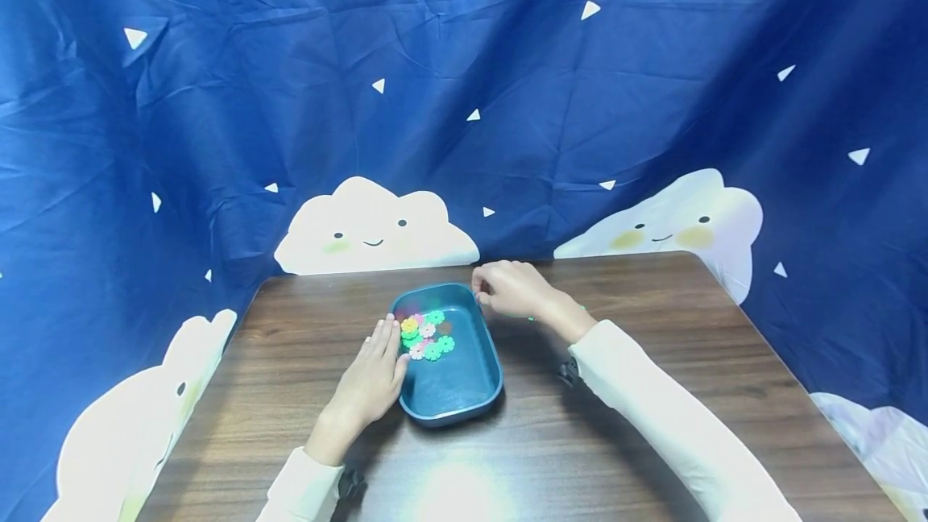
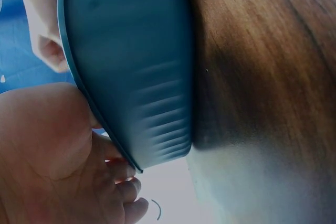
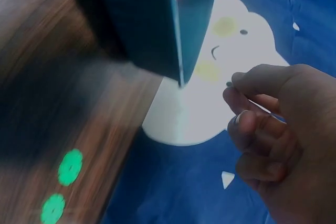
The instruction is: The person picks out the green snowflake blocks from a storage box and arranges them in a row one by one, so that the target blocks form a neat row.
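Flower-shaped pieces (image 1: 428,330) lie far left inside a blue tray (image 1: 453,385). The left hand (image 1: 368,381) touches its left rim, straight fingers together. The right hand (image 1: 513,288) is beside the far right corner, thumb and forefinger together; whether they pinch anything cannot be told. Two green pieces (image 3: 70,167) lie on the table (image 1: 616,288) to the right.

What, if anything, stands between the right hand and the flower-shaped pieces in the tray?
Only the tray rim, at its far right corner; the right hand appears raised above it. Beyond that, nothing visible blocks the flower-shaped pieces; the left hand is at the opposite side.
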`<state>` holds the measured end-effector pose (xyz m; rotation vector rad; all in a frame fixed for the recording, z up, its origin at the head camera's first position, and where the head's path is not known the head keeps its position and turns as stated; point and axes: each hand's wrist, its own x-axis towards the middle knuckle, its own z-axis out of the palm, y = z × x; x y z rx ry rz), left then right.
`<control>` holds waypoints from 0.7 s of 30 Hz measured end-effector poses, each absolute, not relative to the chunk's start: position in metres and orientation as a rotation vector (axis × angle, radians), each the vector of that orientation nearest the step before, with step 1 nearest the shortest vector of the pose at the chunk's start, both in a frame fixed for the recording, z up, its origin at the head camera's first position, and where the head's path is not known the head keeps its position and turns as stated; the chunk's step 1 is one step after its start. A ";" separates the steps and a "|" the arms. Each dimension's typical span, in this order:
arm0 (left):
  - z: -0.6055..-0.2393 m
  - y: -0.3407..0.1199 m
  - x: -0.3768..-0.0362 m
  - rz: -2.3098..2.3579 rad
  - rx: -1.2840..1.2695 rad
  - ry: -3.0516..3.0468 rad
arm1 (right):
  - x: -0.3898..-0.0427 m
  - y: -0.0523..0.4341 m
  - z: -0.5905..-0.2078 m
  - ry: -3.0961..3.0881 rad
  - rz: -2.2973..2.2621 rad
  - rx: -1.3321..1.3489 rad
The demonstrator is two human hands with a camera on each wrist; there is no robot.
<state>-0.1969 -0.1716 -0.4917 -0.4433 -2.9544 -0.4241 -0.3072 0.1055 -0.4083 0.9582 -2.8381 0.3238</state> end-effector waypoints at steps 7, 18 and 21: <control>-0.492 -0.172 -0.197 -0.427 -0.438 -2.958 | -0.312 0.071 -0.406 -2.864 0.321 1.054; -0.491 -0.172 -0.197 -0.425 -0.452 -2.957 | -0.314 0.019 -0.420 -2.896 0.294 1.197; -0.492 -0.172 -0.198 -0.420 -0.465 -2.948 | -0.315 0.007 -0.426 -2.926 0.263 1.213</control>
